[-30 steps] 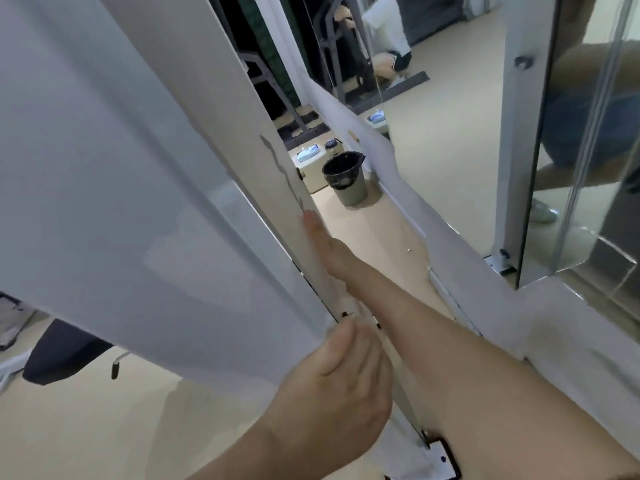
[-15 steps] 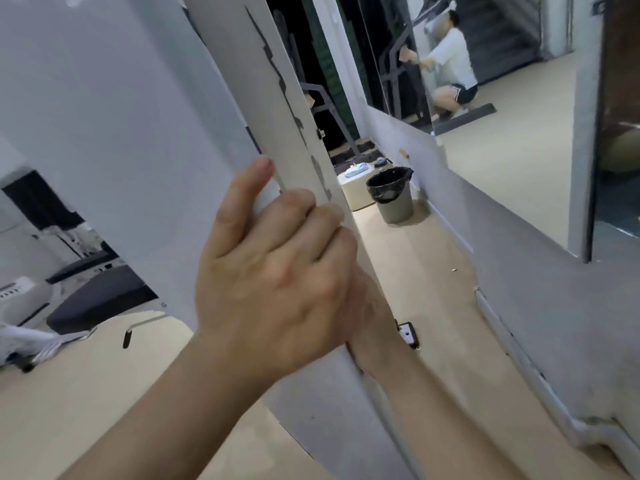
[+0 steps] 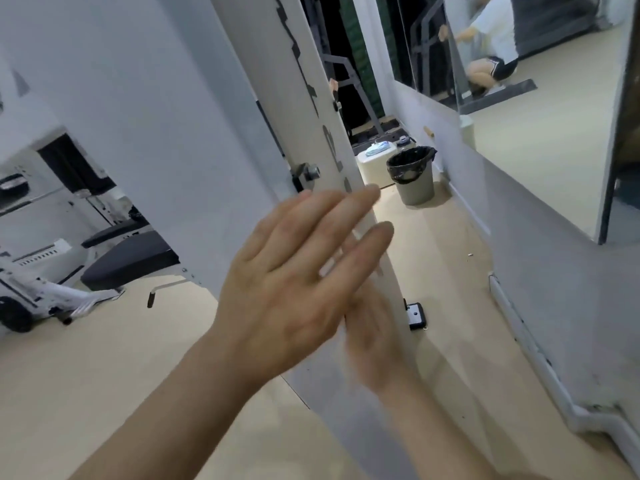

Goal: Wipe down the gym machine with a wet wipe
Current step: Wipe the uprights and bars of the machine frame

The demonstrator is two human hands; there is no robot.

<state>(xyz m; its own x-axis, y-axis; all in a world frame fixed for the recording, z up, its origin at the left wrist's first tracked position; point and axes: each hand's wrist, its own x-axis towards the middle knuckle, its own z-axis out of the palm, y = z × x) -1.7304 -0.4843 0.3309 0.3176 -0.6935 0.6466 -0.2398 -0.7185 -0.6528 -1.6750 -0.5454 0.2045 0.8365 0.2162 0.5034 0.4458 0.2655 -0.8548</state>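
The gym machine's white upright panel runs diagonally through the view, with dark lettering on its narrow edge. My left hand is in front of that edge with its fingers straight and spread, holding nothing. My right hand is blurred, low against the edge, and its fingers are partly hidden behind my left hand. A small pale patch shows between my left fingers, and I cannot tell whether it is the wet wipe.
A grey bin with a black liner stands on the beige floor beside a white box. A black padded bench is at the left. A grey wall with a mirror runs along the right. A person crouches in the reflection.
My left hand has let go of the panel edge and opened its fingers. My right hand has moved along the edge and is blurred with motion.
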